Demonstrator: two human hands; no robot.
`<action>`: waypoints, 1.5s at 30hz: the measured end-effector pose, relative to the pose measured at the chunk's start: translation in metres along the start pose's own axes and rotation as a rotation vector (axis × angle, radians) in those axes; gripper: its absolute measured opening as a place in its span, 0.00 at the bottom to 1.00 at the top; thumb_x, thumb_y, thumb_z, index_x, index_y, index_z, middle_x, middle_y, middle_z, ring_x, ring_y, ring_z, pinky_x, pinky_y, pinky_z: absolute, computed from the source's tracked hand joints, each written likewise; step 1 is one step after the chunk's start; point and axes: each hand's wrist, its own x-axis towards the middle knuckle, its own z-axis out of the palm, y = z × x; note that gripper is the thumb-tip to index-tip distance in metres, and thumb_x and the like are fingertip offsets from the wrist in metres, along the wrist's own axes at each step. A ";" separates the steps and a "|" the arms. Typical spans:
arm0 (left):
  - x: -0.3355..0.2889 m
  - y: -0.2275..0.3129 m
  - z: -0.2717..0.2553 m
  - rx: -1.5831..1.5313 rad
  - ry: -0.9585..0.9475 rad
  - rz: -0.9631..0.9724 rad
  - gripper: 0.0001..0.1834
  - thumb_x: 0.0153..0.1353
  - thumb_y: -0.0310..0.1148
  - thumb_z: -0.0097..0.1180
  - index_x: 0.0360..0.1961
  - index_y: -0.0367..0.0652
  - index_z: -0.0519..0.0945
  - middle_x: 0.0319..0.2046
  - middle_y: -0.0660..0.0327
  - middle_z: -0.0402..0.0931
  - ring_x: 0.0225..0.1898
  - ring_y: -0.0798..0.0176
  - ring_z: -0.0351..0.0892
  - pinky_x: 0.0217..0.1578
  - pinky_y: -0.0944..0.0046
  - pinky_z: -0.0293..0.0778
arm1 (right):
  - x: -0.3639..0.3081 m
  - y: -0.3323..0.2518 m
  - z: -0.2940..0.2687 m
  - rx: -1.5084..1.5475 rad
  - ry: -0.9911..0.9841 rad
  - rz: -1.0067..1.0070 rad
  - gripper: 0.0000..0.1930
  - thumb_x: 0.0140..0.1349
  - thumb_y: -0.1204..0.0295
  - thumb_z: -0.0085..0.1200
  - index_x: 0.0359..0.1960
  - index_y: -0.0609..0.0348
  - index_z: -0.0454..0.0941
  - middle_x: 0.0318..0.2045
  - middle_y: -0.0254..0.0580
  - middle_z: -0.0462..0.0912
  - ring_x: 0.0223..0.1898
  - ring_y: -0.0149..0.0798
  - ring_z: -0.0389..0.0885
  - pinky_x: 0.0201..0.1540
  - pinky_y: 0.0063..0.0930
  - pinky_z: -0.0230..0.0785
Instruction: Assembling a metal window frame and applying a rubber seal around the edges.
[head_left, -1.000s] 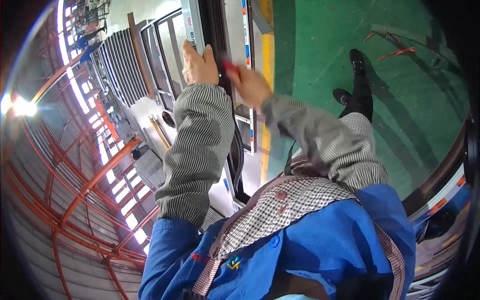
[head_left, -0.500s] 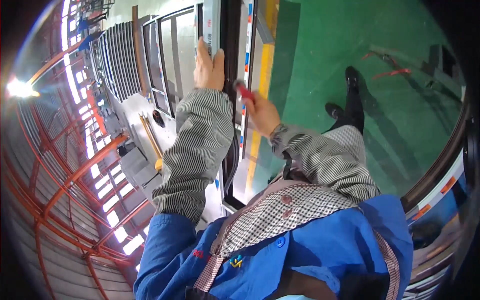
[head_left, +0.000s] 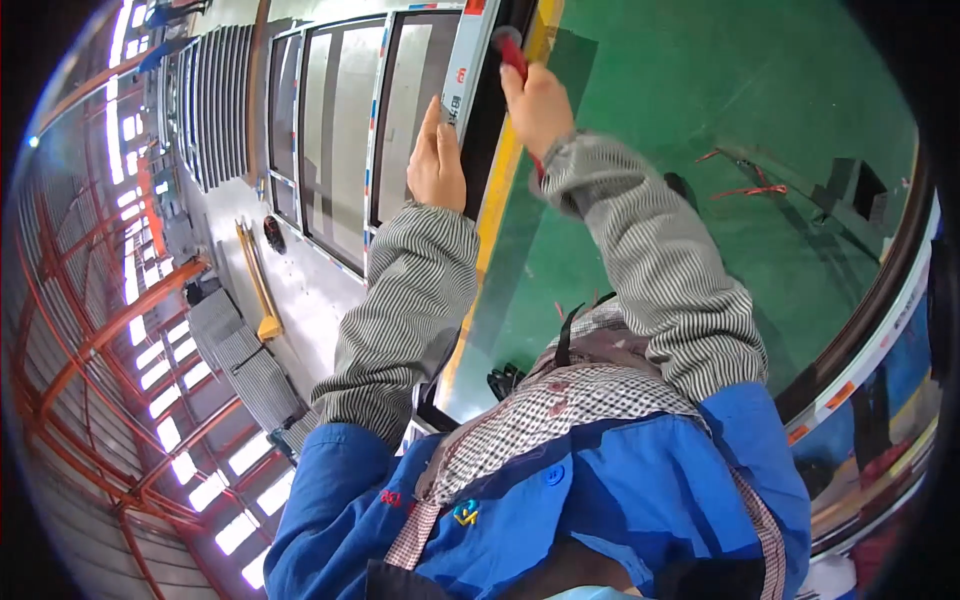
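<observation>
My right hand (head_left: 541, 112) grips a red-handled hammer (head_left: 514, 54), whose round grey head is blurred. The hammer is held over the dark outer edge (head_left: 484, 125) of a long frame, and the red end of its handle shows below my fist. To its left, my left hand (head_left: 438, 170) rests with fingers stretched out along the frame's white film-covered profile (head_left: 463, 75). Glazed panels (head_left: 340, 130) with narrow taped bars between them lie to the left of that hand.
Stacked grey profiles (head_left: 220, 105) stand at the far left. Nearer lies a yellow bar-shaped thing (head_left: 258, 285) on the pale floor. Green floor (head_left: 620, 120) with a yellow line is on the right, with a dark box-like stand (head_left: 858, 190) and red straps (head_left: 750, 190).
My right hand has moved farther away with the hammer. My left hand has shifted along the frame, and the whole view has moved, showing more of the glazed panels.
</observation>
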 end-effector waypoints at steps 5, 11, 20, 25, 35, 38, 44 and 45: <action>0.004 -0.003 -0.005 0.017 0.011 0.017 0.25 0.65 0.45 0.36 0.61 0.48 0.65 0.49 0.49 0.73 0.45 0.48 0.75 0.45 0.57 0.68 | -0.068 0.006 0.018 -0.020 -0.110 0.039 0.17 0.63 0.59 0.45 0.33 0.64 0.72 0.28 0.60 0.77 0.33 0.60 0.76 0.35 0.47 0.67; 0.002 -0.002 -0.015 0.034 -0.036 -0.074 0.26 0.66 0.45 0.35 0.62 0.48 0.62 0.53 0.49 0.69 0.51 0.48 0.72 0.50 0.57 0.67 | 0.063 -0.003 0.013 -0.181 0.241 -0.203 0.20 0.64 0.57 0.42 0.31 0.65 0.72 0.23 0.59 0.76 0.28 0.59 0.76 0.31 0.48 0.66; -0.001 -0.004 -0.009 0.014 -0.012 -0.017 0.26 0.65 0.45 0.37 0.62 0.49 0.62 0.54 0.51 0.69 0.52 0.49 0.71 0.53 0.58 0.65 | 0.101 -0.022 -0.021 0.007 -0.052 0.106 0.24 0.64 0.50 0.39 0.20 0.58 0.66 0.10 0.38 0.66 0.09 0.34 0.63 0.12 0.33 0.53; -0.016 -0.009 -0.027 0.140 -0.049 0.027 0.31 0.58 0.38 0.51 0.62 0.45 0.59 0.53 0.49 0.68 0.55 0.49 0.67 0.53 0.58 0.65 | -0.100 0.020 0.004 -0.122 -0.459 0.146 0.16 0.65 0.59 0.43 0.32 0.63 0.70 0.23 0.50 0.74 0.23 0.45 0.70 0.26 0.36 0.61; -0.077 -0.029 -0.024 0.288 0.187 -0.146 0.19 0.51 0.36 0.58 0.42 0.43 0.67 0.37 0.57 0.70 0.42 0.55 0.72 0.41 0.56 0.68 | -0.059 -0.074 -0.081 -0.071 -0.600 0.300 0.14 0.67 0.57 0.41 0.29 0.53 0.64 0.17 0.30 0.68 0.11 0.24 0.64 0.13 0.19 0.59; -0.079 -0.028 -0.022 0.264 0.216 -0.206 0.15 0.52 0.34 0.56 0.40 0.45 0.69 0.35 0.59 0.70 0.41 0.57 0.72 0.40 0.57 0.68 | -0.029 -0.104 -0.066 -0.093 -0.730 0.259 0.15 0.67 0.56 0.41 0.30 0.53 0.65 0.17 0.31 0.69 0.12 0.25 0.64 0.13 0.20 0.60; -0.076 -0.025 -0.013 0.284 0.292 -0.246 0.16 0.46 0.35 0.60 0.37 0.48 0.70 0.32 0.64 0.71 0.36 0.61 0.73 0.37 0.61 0.68 | 0.032 -0.160 0.000 -0.264 -1.190 -0.022 0.14 0.68 0.60 0.41 0.31 0.57 0.66 0.18 0.33 0.69 0.15 0.25 0.66 0.19 0.19 0.61; -0.081 -0.028 -0.011 0.267 0.265 -0.291 0.18 0.46 0.37 0.61 0.38 0.48 0.71 0.32 0.63 0.71 0.39 0.60 0.73 0.40 0.60 0.67 | 0.032 -0.165 0.010 -0.253 -1.243 0.011 0.14 0.68 0.60 0.41 0.32 0.58 0.67 0.20 0.33 0.70 0.17 0.26 0.67 0.22 0.19 0.63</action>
